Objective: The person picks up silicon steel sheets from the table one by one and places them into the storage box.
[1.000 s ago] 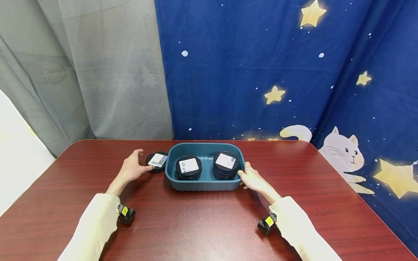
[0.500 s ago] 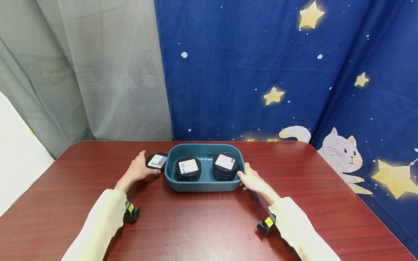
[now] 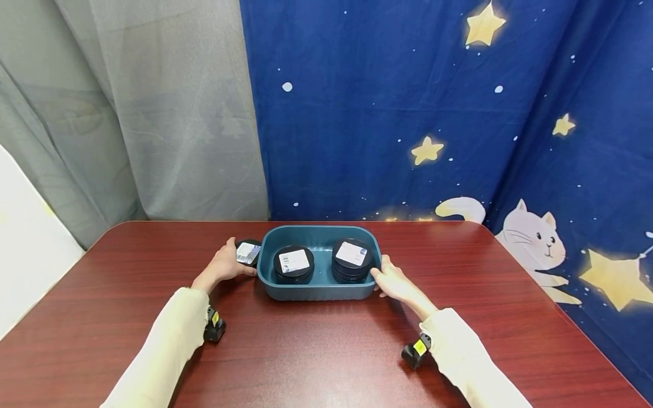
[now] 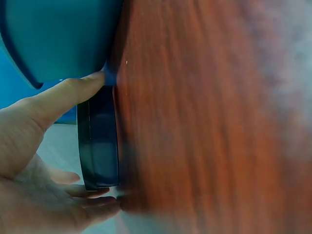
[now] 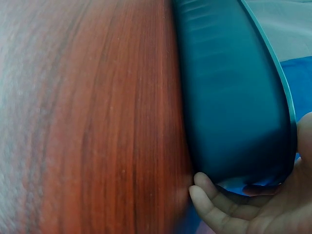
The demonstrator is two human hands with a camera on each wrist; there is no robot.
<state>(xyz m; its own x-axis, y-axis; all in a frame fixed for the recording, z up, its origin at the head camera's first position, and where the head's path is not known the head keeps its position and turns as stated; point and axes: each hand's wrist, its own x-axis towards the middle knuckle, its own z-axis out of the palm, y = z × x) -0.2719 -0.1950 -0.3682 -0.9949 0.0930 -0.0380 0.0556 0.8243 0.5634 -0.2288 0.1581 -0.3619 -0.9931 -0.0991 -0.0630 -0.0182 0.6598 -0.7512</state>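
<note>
A round black tin (image 3: 247,253) with a white label lies flat on the table, left of a teal plastic box (image 3: 320,292). My left hand (image 3: 228,263) spans that tin; in the left wrist view the thumb (image 4: 73,95) lies along one side, beside the box, and the fingertips meet the opposite side. Inside the box sit a left stack of black tins (image 3: 294,263) and a right stack of black tins (image 3: 352,258), labels up. My right hand (image 3: 393,279) holds the box's right end, thumb at the rim, fingers (image 5: 214,195) against the lower outer wall.
The reddish-brown wooden table (image 3: 326,351) extends in front of the box and to both sides. Behind its back edge hang a grey curtain (image 3: 183,113) and a blue star-printed curtain (image 3: 357,113). A small black camera is worn on each wrist.
My left hand has moved right and closed in around the loose black tin, with its thumb now near the box. The right hand and the box have stayed in place.
</note>
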